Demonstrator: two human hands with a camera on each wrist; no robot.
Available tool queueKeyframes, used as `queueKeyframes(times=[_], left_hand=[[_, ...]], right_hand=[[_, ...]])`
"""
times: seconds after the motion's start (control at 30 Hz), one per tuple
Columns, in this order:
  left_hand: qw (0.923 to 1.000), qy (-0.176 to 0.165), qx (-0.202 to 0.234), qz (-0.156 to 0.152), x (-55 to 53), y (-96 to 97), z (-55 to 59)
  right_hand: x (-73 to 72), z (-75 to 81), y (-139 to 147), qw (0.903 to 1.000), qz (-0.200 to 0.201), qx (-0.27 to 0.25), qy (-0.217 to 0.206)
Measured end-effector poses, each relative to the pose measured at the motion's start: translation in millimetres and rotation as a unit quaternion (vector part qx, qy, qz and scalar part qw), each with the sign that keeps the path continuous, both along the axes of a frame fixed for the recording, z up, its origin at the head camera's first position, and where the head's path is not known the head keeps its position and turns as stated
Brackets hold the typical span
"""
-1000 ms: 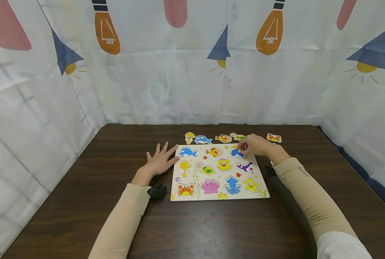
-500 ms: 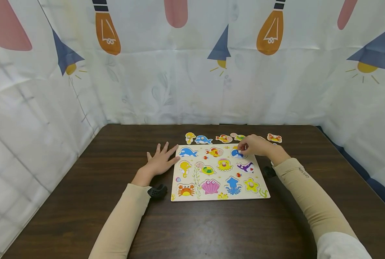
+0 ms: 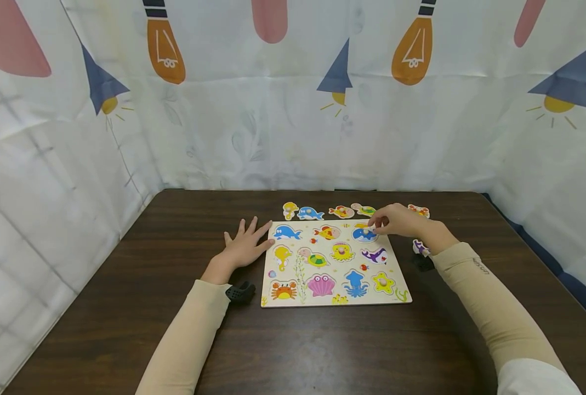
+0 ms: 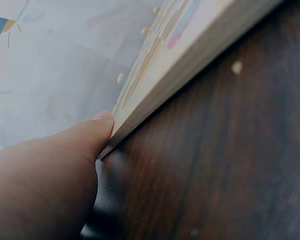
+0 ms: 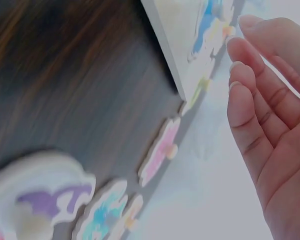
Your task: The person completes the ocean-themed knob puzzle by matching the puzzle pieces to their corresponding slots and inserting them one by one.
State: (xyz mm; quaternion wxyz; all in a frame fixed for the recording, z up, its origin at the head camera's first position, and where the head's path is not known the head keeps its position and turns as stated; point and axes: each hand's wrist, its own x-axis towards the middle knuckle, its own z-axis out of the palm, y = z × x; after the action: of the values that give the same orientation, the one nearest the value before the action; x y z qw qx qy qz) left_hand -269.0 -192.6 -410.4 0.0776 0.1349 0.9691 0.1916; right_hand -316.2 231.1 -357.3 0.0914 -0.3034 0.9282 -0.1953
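A wooden knob puzzle board [image 3: 339, 281] with printed sea animals lies on the table. My left hand [image 3: 243, 249] is spread at its left edge; in the left wrist view the thumb [image 4: 90, 132] touches the board's side. A blue whale piece [image 3: 363, 235] lies in the board's top right recess. My right hand [image 3: 396, 219] hovers just right of that piece with loosely bent fingers. In the right wrist view nothing is between the right hand's fingers [image 5: 242, 107]. A yellow star piece [image 3: 383, 282] sits in the lower right recess.
Behind the board lie a seahorse piece [image 3: 290, 210], a blue dolphin piece [image 3: 310, 213], a fish piece [image 3: 341, 212] and a turtle piece [image 3: 363, 209]. To the right are a crab piece [image 3: 419, 210] and a purple-patterned piece [image 3: 420, 247]. The right wrist view shows a pink piece [image 5: 160, 152].
My right hand has let go of the blue whale piece and drawn a little to the right, uncovering it. The left hand has stayed in place.
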Motion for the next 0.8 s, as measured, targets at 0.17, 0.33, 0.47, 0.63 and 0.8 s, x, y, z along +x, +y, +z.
queueKeyframes(times=[0.17, 0.33, 0.47, 0.63, 0.8], left_hand=[[1.0000, 0.002, 0.000, -0.001, -1.1, 0.0, -1.8], [1.0000, 0.001, -0.002, 0.000, -0.7, 0.9, -0.5], [1.0000, -0.001, -0.002, 0.001, -0.5, 1.0, 0.6], [1.0000, -0.002, -0.003, 0.000, -1.1, -0.2, -1.3], [1.0000, -0.001, -0.002, 0.001, -1.2, -0.1, -0.7]], right_hand=[[9.2, 6.1, 14, 0.9999, 0.011, -0.011, 0.000], [17.8, 10.7, 30, 1.0000, -0.003, -0.004, 0.002], [23.6, 14.3, 42, 0.9999, -0.013, -0.004, -0.001], [30.6, 17.5, 57, 0.9999, -0.012, -0.002, -0.008], [37.2, 17.5, 71, 0.9992, -0.022, -0.009, -0.032]])
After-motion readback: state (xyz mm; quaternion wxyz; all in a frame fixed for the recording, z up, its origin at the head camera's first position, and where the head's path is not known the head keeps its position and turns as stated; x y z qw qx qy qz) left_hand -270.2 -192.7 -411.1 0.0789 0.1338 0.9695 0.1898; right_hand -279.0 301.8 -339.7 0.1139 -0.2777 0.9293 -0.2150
